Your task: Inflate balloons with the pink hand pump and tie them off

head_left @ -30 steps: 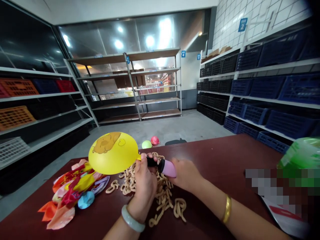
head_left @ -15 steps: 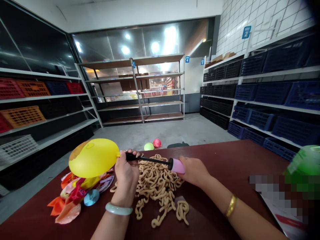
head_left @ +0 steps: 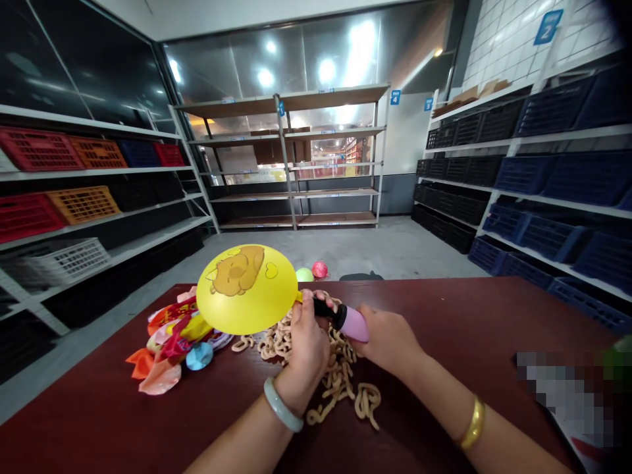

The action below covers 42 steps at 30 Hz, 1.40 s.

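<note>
At centre of frame, above dark red worktop [head_left: 444, 342]: left-hand grip [head_left: 310, 339] clenched round black end of hand pump [head_left: 354, 324], close to neck of inflated yellow bear-print balloon [head_left: 247, 289]; right-hand grip [head_left: 390, 336] wrapped round pink end. Best handling, by judgement: neck pinched snug on nozzle, strokes straight and even. Half-second earlier, hands wider apart, pump rod exposed; now hidden, pump closed up.
</note>
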### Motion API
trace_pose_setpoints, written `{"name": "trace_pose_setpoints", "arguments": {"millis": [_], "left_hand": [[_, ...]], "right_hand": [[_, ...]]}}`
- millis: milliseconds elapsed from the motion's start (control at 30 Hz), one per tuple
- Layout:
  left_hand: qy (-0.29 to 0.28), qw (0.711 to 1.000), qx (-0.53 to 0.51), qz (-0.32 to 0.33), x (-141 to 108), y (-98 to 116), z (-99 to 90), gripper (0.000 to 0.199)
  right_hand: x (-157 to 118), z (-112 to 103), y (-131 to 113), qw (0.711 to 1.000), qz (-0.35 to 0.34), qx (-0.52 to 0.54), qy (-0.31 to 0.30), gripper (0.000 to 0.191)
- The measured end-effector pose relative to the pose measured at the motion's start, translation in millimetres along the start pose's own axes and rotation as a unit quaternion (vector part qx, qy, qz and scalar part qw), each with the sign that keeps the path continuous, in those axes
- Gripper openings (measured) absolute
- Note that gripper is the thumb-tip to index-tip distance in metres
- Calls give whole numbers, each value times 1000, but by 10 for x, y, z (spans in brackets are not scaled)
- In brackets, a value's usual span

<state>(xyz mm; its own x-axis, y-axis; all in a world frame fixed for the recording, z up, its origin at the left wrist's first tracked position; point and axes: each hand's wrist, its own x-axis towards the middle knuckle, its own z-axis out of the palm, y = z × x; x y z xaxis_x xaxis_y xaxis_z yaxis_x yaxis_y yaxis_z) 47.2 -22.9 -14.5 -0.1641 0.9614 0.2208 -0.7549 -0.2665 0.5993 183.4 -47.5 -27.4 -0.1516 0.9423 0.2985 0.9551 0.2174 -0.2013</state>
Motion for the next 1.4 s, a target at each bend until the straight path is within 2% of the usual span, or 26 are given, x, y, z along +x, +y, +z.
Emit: {"name": "trace_pose_setpoints", "arguments": {"millis": [200, 367, 467, 533, 633, 800, 933, 1033, 1200, 1300, 1400], "left_hand": [[-9, 1000, -2, 14, 167, 196, -60, 21], [30, 998, -15, 53, 540, 527, -275, 21], [47, 996, -22, 70, 685, 636, -386, 19], [47, 996, -23, 73, 702, 628, -404, 18], [41, 996, -18, 74, 623, 507, -354, 20], [15, 1000, 0, 19, 308, 173, -168, 22], [1, 1000, -1, -19, 63, 13, -25, 20], [-5, 1000, -1, -15, -12, 16, 20, 18], [-31, 999, 14, -19, 3, 80, 11, 18], [-28, 999, 19, 4, 106, 154, -27, 19], [0, 999, 7, 35, 310, 313, -131, 20]], "right_hand": [[41, 11, 62, 1000, -14, -1, 6, 33], [124, 21, 263, 999, -21, -30, -2, 37], [154, 23, 358, 999, -17, -41, -15, 36], [155, 18, 385, 998, -13, -49, -23, 37], [135, -6, 368, 998, -3, -60, -35, 38], [81, -57, 218, 997, 1, -56, -46, 35], [40, -76, 97, 999, -8, -45, -23, 31], [22, -85, 53, 999, -14, -31, -11, 33], [27, -74, 77, 1000, -22, -18, -8, 34], [57, -38, 151, 1000, -24, -14, -2, 34], [104, -17, 254, 999, -24, -26, -2, 36]]}}
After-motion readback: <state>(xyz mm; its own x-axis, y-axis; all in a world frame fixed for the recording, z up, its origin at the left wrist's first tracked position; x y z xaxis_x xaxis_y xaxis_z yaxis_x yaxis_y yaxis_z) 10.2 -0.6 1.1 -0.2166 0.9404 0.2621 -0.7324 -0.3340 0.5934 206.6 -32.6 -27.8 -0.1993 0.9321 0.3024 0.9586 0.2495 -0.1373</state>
